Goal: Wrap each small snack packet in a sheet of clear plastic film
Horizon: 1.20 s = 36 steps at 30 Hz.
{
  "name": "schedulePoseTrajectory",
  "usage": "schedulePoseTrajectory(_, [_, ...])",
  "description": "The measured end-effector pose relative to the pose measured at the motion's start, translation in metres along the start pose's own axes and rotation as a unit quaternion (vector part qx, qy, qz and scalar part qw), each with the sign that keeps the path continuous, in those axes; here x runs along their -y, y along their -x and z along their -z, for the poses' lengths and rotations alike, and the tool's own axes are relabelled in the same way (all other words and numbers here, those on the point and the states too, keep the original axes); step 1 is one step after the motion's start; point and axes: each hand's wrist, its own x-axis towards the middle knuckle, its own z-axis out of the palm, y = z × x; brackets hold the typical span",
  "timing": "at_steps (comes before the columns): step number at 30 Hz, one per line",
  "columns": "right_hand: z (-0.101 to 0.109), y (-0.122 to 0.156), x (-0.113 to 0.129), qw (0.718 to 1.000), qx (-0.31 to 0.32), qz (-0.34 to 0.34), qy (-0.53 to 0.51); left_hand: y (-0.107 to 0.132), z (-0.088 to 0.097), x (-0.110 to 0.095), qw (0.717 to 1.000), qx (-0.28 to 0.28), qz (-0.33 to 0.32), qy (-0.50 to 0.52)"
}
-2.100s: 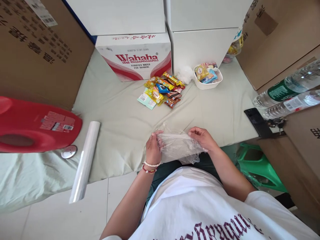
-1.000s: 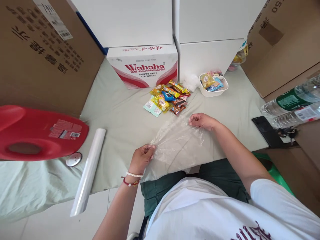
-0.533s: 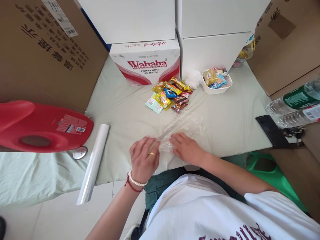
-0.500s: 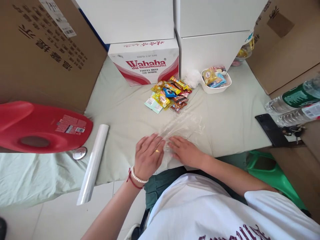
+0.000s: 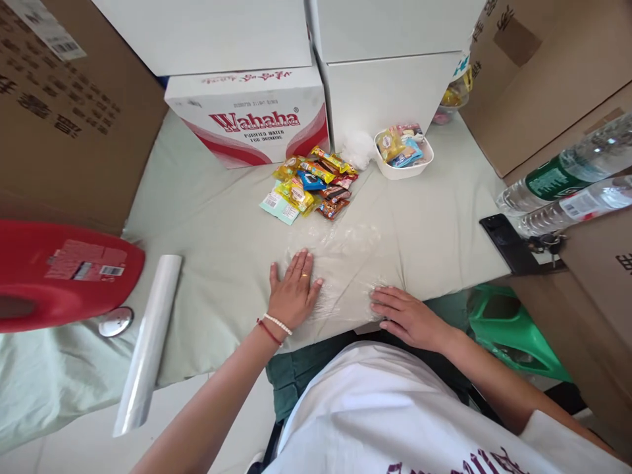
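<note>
A thin sheet of clear plastic film (image 5: 345,270) lies wrinkled on the cloth-covered table before me. My left hand (image 5: 292,293) rests flat on its left side, fingers apart, with a ring on one finger. Over the film's right edge, near the table's front, my right hand (image 5: 407,315) lies palm down with its fingers stretched out. Neither hand grips anything. Beyond the film sits a pile of wrapped snacks (image 5: 316,181) in yellow, blue, brown and red packets. To the left, a roll of plastic film (image 5: 149,342) sticks out over the table's front edge.
A white bowl (image 5: 402,168) of packets stands at the back beside crumpled clear plastic (image 5: 358,150). Behind are a Wahaba-style printed water carton (image 5: 247,122) and white boxes. A red jug (image 5: 69,276) lies left; bottles (image 5: 563,174) and a black phone (image 5: 511,243) are right.
My hands have moved apart, the right one shifting rightward, and the film between them is spread wider and flatter. The camera view has shifted slightly too.
</note>
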Motion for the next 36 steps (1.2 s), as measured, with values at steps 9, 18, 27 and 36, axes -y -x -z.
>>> schedulePoseTrajectory(9, [0.007,-0.093,0.006,0.994,-0.090,-0.039,0.058,0.010,0.007,0.000,1.000,-0.018,-0.007,-0.023])
schedulePoseTrajectory(18, [0.044,-0.095,-0.048,0.992,-0.056,-0.097,0.049,0.023,-0.002,0.016,0.999,-0.043,0.020,-0.011])
schedulePoseTrajectory(27, [0.047,-0.275,0.015,0.954,-0.038,-0.212,0.211,0.038,-0.015,-0.018,0.993,-0.088,0.071,-0.027])
schedulePoseTrajectory(36, [0.027,-0.306,0.004,0.954,-0.017,-0.183,0.235,0.039,-0.015,-0.021,0.992,-0.093,0.082,-0.022])
